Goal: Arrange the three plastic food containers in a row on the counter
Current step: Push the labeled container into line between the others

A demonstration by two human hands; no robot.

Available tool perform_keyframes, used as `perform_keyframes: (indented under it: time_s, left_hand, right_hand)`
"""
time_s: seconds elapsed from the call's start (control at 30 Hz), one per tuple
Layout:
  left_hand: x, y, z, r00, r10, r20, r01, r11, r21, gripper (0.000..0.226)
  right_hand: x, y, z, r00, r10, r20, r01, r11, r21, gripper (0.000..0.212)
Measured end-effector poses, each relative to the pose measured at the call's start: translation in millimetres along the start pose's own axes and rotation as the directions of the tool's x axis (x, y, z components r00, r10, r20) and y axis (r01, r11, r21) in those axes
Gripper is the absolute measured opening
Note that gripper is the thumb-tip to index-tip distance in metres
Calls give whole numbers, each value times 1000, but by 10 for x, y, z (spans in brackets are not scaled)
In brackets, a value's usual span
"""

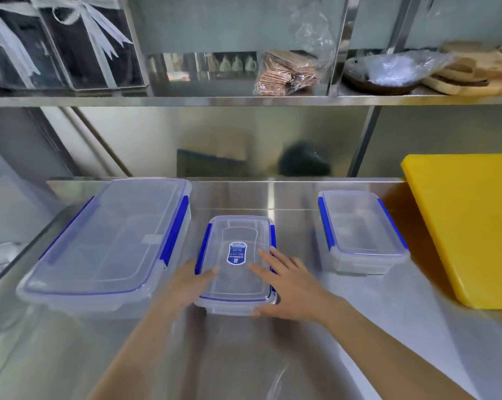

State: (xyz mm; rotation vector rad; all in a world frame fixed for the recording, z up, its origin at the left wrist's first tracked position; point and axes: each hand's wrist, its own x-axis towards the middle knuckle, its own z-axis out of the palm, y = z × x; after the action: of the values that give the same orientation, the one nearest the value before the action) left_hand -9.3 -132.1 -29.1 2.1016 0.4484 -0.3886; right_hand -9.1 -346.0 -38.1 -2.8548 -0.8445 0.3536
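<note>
Nearest me, my left hand (192, 281) and right hand (287, 287) lie spread against the small labelled container (236, 264) mid-tabletop (296, 197), the left partly hidden behind its clear wall. I see the large container (108, 241) left and the medium container (359, 229) right, apart. The yellow cutting board (469, 226) is cut off; the label print is unreadable.

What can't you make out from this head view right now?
- Label text on the middle container: too small and blurred.
- Left hand's fingertips: seen only blurred through the clear lid.
- Yellow cutting board: cut off at the right edge.
- Dark shape behind the counter: a blurred reflection.
</note>
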Motion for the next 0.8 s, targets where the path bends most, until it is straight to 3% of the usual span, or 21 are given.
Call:
perform_keyframes:
  time_s: [0.1,0.13,0.3,0.7,0.8]
  left_hand:
    - [95,-25,121,994,83,-73,-89,992,-84,66]
    - [112,8,157,990,107,-89,-117,987,-110,68]
    - [290,245,280,977,176,-123,-193,972,-136,50]
    - [746,284,295,954,256,-155,-260,965,-6,49]
    - [701,318,265,954,246,-172,-223,964,145,51]
  right_hand:
    - [49,92,-44,1000,28,8,-28,1000,9,102]
    - [77,132,-69,999,47,10,-47,999,17,104]
    - [257,375,-194,991,131,13,-132,991,26,83]
    - [458,438,-295,979,197,44,-199,979,39,83]
    - [442,405,-317,976,210,50,-212,977,32,83]
